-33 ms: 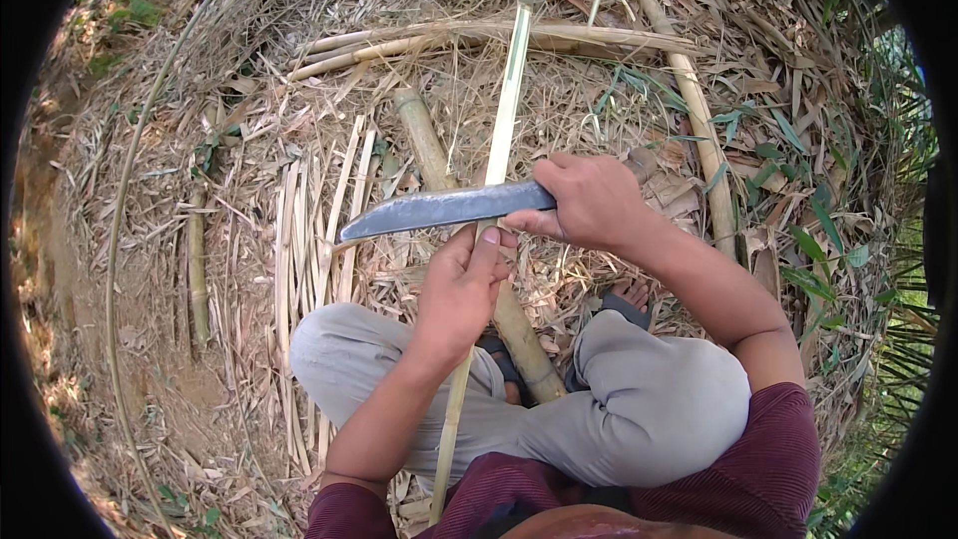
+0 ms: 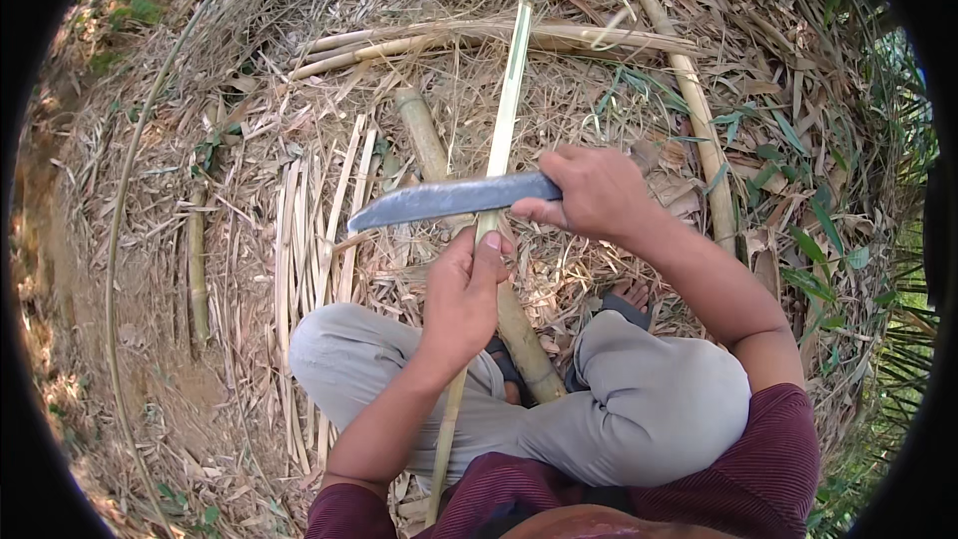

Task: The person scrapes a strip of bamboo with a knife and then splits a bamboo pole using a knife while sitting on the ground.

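Observation:
A long pale split-bamboo strip (image 2: 506, 120) runs from near my lap away from me, with a greenish groove toward its far end. My left hand (image 2: 464, 284) is closed around it, thumb lying on top. Just beyond that thumb, the dark blade of a machete (image 2: 449, 202) lies crosswise over the strip, its tip pointing left. My right hand (image 2: 602, 197) grips the machete's handle, which the fingers hide. Whether the edge bites into the bamboo, I cannot tell. Beneath the strip, a thick bamboo pole (image 2: 529, 349) rests on the ground between my folded legs.
Several thin bamboo strips (image 2: 289, 269) lie to the left of my knee. Longer split pieces (image 2: 369, 52) cross the ground ahead. Another pole (image 2: 699, 120) lies at the right, near green leaves (image 2: 808, 240). Dry leaves and shavings cover the ground.
The machete has shifted slightly to the right and tilted a little. My left hand has moved a touch. At the far right, a thin curled sliver has shifted toward me.

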Motion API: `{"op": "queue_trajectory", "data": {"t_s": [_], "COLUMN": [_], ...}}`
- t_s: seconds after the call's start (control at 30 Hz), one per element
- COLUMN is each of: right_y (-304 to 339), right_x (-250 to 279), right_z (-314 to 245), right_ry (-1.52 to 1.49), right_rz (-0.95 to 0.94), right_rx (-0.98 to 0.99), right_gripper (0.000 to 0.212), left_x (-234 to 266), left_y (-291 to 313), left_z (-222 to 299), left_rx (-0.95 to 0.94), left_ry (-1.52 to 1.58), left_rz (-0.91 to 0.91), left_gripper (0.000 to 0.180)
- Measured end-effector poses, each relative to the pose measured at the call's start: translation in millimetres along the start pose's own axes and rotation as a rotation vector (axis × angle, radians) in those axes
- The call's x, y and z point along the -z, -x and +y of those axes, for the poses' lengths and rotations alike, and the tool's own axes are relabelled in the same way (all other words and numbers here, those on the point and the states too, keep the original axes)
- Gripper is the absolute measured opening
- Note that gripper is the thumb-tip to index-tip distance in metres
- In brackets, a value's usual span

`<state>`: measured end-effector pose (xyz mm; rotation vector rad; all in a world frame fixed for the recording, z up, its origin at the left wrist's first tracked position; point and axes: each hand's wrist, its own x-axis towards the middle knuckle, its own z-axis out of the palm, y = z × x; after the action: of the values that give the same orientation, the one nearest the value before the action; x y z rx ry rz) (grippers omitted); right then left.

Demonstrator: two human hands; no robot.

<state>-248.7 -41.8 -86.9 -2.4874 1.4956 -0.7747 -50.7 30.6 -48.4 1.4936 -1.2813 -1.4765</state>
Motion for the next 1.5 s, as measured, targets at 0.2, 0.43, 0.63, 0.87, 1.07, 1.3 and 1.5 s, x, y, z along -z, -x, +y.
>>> {"op": "queue_trajectory", "data": {"t_s": [0.2,0.43,0.63,0.87,1.07,1.3,1.5], "right_y": [-35.7,4.1,16.5,19.4,15.8,-2.7,11.3], "right_x": [5.7,-3.6,4.8,-18.5,-28.3,3.5,-5.2], "right_z": [56.2,-16.4,-46.2,-32.8,-18.3,73.0,17.8], "right_ry": [-0.153,-0.140,-0.149,-0.115,-0.090,-0.090,-0.172], "right_rz": [-0.215,-0.246,-0.378,-0.170,0.018,-0.185,-0.092], "right_rx": [-0.294,-0.043,-0.029,0.068,0.124,-0.620,-0.292], "right_gripper": [0.081,0.077,0.071,0.069,0.070,0.077,0.070], "left_x": [-4.5,-0.4,-1.0,-3.5,-6.5,-17.8,-15.8], "left_y": [10.0,6.7,12.6,9.1,4.0,18.7,12.6], "left_z": [-15.7,4.2,-20.8,-27.1,-20.5,-22.5,0.9], "left_rx": [-0.120,0.302,0.235,-0.088,-0.125,0.005,0.374], "left_ry": [-0.380,0.196,0.047,-0.247,-0.263,-0.075,0.364], "left_rz": [0.127,-0.031,0.061,0.139,0.139,-0.022,-0.157], "left_gripper": [0.026,0.023,0.018,0.022,0.018,0.025,0.031]}}
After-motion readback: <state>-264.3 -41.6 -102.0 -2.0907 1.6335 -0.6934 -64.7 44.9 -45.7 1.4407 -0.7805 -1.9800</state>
